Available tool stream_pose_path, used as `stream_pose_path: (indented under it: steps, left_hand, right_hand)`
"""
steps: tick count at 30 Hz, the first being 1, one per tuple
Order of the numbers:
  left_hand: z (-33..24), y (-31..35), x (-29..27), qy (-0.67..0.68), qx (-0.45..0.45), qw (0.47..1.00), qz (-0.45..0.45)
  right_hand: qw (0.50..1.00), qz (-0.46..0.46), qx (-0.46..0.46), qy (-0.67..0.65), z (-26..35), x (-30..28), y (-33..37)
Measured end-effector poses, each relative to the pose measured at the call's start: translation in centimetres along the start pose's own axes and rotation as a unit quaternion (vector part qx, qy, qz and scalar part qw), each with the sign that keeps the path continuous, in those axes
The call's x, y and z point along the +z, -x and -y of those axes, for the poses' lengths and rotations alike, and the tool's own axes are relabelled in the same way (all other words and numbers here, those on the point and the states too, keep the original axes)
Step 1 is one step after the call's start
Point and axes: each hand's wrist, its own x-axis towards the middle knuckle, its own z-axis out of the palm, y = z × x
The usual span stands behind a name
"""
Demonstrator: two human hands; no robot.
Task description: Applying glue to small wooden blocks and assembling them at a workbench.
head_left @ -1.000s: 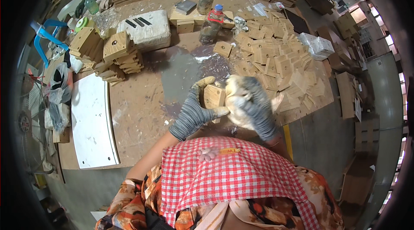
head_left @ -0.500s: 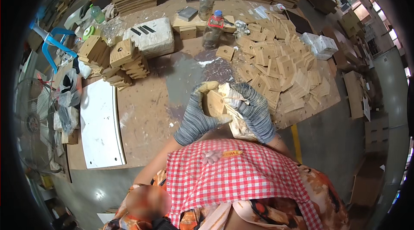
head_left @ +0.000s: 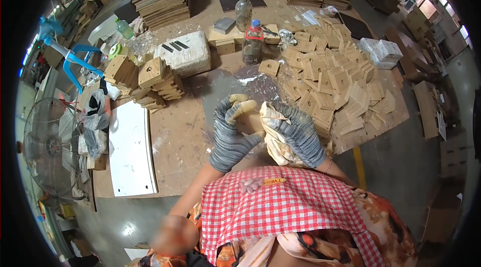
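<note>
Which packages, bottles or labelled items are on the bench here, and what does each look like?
White sack: far left-centre, pillow-shaped, dark bars on top.
Dark bottle: centre back, blue cap, red label.
Clear bottle: behind it, white cap.
Green bottle: far left.
White wrapped bundle: right edge.

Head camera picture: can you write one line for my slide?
Gloved left hand and right hand hold a small wooden square and a rag over a table.

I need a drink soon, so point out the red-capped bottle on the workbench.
In the head view, the red-capped bottle stands upright at the bench's far middle, just right of the taller clear bottle and left of the pile of small wooden blocks.
</note>
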Motion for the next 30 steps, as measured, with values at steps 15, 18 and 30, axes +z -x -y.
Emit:
stream_pose_path:
  steps: [15, 18, 30]
  left_hand:
    - [0.2, -0.8, 5.9, 0.118, -0.065, 0.991, -0.013]
    - [0.4, -0.8, 6.9, 0.166, -0.119, 0.979, 0.02]
    - [-1.6, -3.6, 8.7, 0.358, -0.367, 0.843, 0.163]
  right_hand:
    - [0.992, -0.064, 0.067, -0.087, -1.0, -5.7, 0.1]
    - [0.998, -0.048, 0.038, 0.036, -2.5, -6.9, 0.1]
    - [0.996, -0.085, -0.001, -0.038, -3.7, -9.3, -0.1]
